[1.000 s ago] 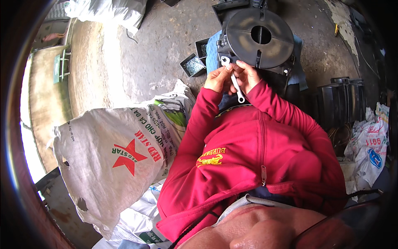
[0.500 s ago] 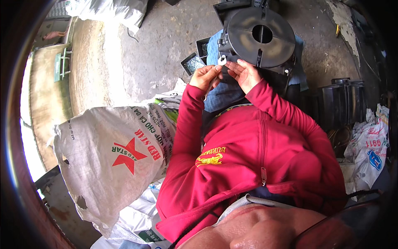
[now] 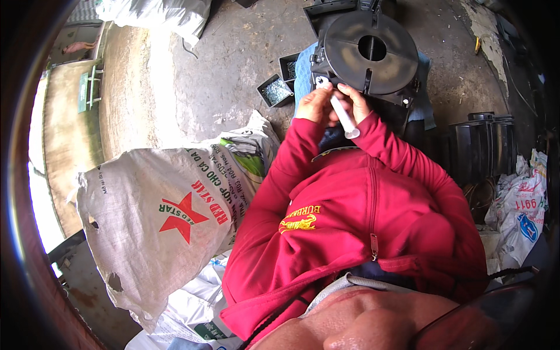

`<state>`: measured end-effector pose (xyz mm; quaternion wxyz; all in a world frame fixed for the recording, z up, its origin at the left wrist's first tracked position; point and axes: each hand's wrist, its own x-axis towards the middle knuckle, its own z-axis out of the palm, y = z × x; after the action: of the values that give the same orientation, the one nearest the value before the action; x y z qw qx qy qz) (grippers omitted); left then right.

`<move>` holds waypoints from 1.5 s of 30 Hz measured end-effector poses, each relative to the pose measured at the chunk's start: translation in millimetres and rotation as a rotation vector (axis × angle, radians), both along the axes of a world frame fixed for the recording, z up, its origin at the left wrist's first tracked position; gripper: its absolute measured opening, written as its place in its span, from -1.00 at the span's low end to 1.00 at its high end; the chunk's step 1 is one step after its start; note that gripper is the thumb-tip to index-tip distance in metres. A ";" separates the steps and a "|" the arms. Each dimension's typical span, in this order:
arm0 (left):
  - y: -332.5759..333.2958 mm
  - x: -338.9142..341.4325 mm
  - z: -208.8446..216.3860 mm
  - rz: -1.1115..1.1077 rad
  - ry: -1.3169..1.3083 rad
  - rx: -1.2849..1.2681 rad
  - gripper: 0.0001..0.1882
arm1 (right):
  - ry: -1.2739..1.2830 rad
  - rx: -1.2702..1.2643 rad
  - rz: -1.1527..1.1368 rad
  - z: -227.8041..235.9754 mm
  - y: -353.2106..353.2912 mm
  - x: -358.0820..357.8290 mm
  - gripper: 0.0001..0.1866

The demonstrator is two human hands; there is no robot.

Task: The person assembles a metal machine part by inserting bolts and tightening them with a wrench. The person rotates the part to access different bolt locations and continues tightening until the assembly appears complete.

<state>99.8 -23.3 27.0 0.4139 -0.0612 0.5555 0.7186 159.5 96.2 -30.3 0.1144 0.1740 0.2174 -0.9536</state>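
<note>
A shiny pale wrench (image 3: 344, 116) slants between my two hands, with one end toward the black part and the other toward my right sleeve. My left hand (image 3: 315, 106) closes its fingers on the wrench near its far end. From the other side, my right hand (image 3: 357, 103) pinches the shaft, its lower fingers partly hidden behind it. Just beyond my hands stands a black round plastic part (image 3: 344, 52) with a hole in its middle and a bracket-like edge. The wrench's far head lies against or very near that edge; I cannot tell whether it touches.
Two small black trays, the nearer one (image 3: 290, 99) with small shiny metal pieces, sit left of the part. Blue cloth (image 3: 303, 73) lies under it. A large white woven sack (image 3: 134, 233) is at my left. More black parts (image 3: 484, 143) and white bags (image 3: 519, 204) stand at my right.
My left hand has moved right and my right hand has closed in to meet it. The wrench has swung so its near end now points toward my right sleeve.
</note>
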 end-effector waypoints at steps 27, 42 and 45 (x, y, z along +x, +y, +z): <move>-27.3 18.4 -8.0 -0.146 -0.111 0.208 -0.70 | -0.021 -0.154 -0.033 15.7 -3.5 1.7 -0.58; -44.2 -25.1 -10.2 -0.227 0.000 -0.030 -0.73 | 0.048 -0.145 -0.269 2.3 -6.7 -5.7 -0.54; -55.6 -27.3 7.4 -0.184 0.137 -0.080 -0.69 | 0.044 -0.135 -0.260 8.0 -7.7 -6.9 -0.58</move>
<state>72.5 -78.9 34.4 0.4362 0.0230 0.6139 0.6575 152.7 88.5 -22.3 -0.0035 0.1714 0.1307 -0.9765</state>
